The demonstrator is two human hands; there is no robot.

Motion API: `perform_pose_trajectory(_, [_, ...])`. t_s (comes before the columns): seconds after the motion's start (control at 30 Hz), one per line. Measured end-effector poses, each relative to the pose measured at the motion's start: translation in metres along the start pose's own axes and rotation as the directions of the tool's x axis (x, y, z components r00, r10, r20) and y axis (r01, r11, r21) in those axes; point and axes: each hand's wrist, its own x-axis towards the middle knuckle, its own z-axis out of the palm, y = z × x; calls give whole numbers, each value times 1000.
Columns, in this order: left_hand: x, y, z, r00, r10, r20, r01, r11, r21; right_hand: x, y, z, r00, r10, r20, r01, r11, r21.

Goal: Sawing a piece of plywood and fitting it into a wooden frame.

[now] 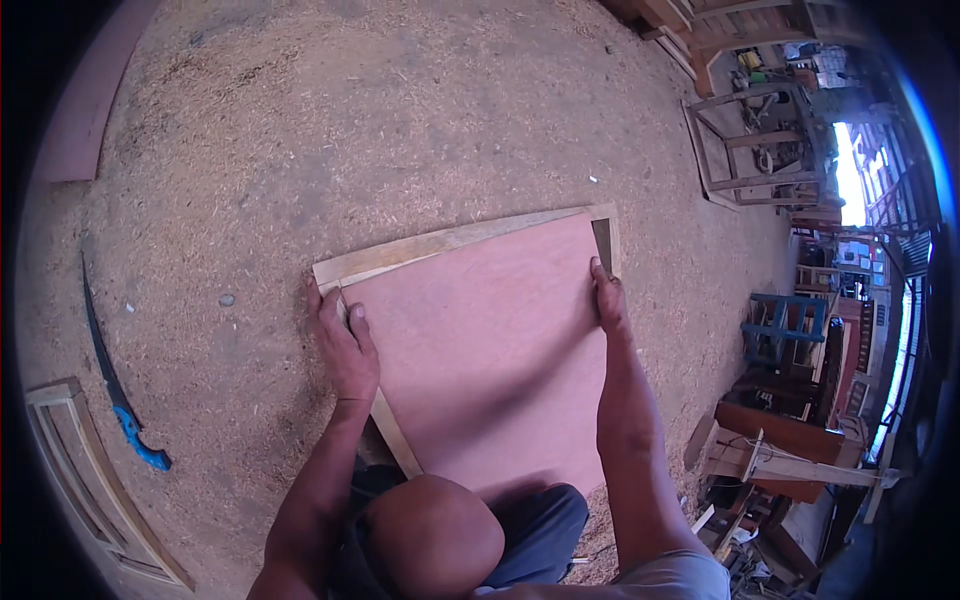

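Note:
A pinkish plywood panel (490,340) lies askew over a pale wooden frame (430,250) in front of me. The frame shows along the far edge, at the far right corner and down the left side. My left hand (345,340) grips the frame's far left corner, its fingers over the outer edge and its thumb by the panel's edge. My right hand (609,298) holds the panel's right edge near the far corner, thumb on top; its other fingers are mostly hidden. My bent knee (435,535) is at the panel's near side.
A handsaw (115,385) with a blue handle lies at left, near another wooden frame (100,480). A reddish board (90,100) is at far left. Shavings cover the floor (420,120). Wooden furniture frames (755,140), a blue stool-like piece (780,325) and scrap wood stand at right.

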Motion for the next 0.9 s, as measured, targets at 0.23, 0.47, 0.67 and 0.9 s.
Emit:
perform_pose_trajectory(0.23, [3,10,4,1000,-19,1,19,998,67,0,0,-5,1000,10,-20,-11,998,-64])
perform_pose_trajectory(0.47, [3,3,-3,1000,-14,19,11,988,154,-32,-14,11,953,-280,-120,295,946,136])
perform_pose_trajectory(0.67, [4,4,-4,1000,-2,19,-2,978,208,-55,2,14,847,-510,-151,377,776,-506])
perform_pose_trajectory(0.9, [3,-6,-11,1000,22,-1,-21,963,269,-139,-20,50,974,-163,155,222,809,-544])
